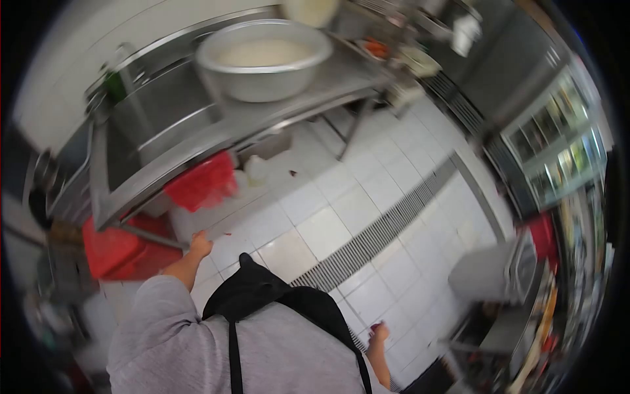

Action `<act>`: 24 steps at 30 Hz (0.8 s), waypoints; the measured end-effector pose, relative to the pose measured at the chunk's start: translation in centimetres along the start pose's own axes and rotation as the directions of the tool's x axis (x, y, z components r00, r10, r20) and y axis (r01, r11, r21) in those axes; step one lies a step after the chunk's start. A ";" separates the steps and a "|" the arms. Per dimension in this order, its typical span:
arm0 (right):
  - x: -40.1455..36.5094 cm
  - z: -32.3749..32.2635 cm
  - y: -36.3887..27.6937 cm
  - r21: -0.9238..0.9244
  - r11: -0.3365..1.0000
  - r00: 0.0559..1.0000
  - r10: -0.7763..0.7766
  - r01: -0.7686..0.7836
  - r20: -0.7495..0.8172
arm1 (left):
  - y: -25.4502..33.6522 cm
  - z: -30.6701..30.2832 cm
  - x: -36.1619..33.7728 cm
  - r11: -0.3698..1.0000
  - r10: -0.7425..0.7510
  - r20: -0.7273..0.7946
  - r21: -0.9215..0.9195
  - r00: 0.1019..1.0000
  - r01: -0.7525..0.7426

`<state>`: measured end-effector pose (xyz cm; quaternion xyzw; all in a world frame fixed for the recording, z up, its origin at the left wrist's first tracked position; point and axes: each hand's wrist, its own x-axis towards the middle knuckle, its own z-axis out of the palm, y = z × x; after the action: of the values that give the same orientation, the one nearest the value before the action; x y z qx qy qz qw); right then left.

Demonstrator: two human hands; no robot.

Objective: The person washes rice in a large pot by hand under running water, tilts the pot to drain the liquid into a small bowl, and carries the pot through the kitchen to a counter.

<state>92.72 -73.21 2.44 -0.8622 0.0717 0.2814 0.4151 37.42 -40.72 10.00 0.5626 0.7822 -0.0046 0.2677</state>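
Note:
My left hand (199, 244) hangs at the end of a grey sleeve over the white tiled floor (328, 226). Its fingers are curled and nothing shows in it. It is close to the lower rail of a steel table (216, 134) and a red plastic bag (200, 182) under it. My right hand (378, 333) hangs low at my right side, beside a long floor drain grate (384, 230). A small dark red spot shows at its fingers; whether it holds something is unclear. A black apron (275, 299) covers my front.
A large steel bowl (266, 58) of white contents stands on the steel table beside a sink (164, 108). A red crate (115, 249) sits on the floor at left. Glass-door fridges (558, 144) line the right, with a steel counter (499, 272) at lower right.

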 end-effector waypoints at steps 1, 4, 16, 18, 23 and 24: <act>1.6 2.3 -4.8 0.060 0.991 0.992 -0.116 0.119 -0.041 | -3.5 -0.3 -0.2 1.000 -0.019 -0.013 0.015 1.000 0.019; -1.8 12.5 -20.7 0.209 0.938 0.951 -0.298 0.275 0.086 | -14.7 0.4 -1.4 0.916 -0.352 -0.219 -0.281 0.910 0.287; -49.4 59.3 -40.6 0.715 0.415 -0.469 -0.553 0.562 0.689 | -24.9 -17.3 -1.0 0.786 -0.616 -0.782 -0.618 0.092 0.009; -55.0 66.3 -40.5 0.713 0.063 -0.600 -0.492 0.698 0.631 | -22.1 -20.3 1.0 0.880 -0.476 -0.872 -0.473 0.117 0.053; -67.7 80.0 -38.8 0.688 0.026 -0.688 0.073 0.725 0.722 | -19.2 -22.0 4.7 0.836 -0.528 -0.845 -0.498 0.088 0.232; -70.0 82.4 -38.7 0.679 -0.039 -0.656 0.224 0.733 0.721 | -18.7 -22.3 5.4 0.770 -0.591 -0.806 -0.547 0.044 0.328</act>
<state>13.27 6.37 25.77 -0.1839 -0.8998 0.3956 -0.0038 10.52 -35.96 21.29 0.1247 0.9040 0.3391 -0.2287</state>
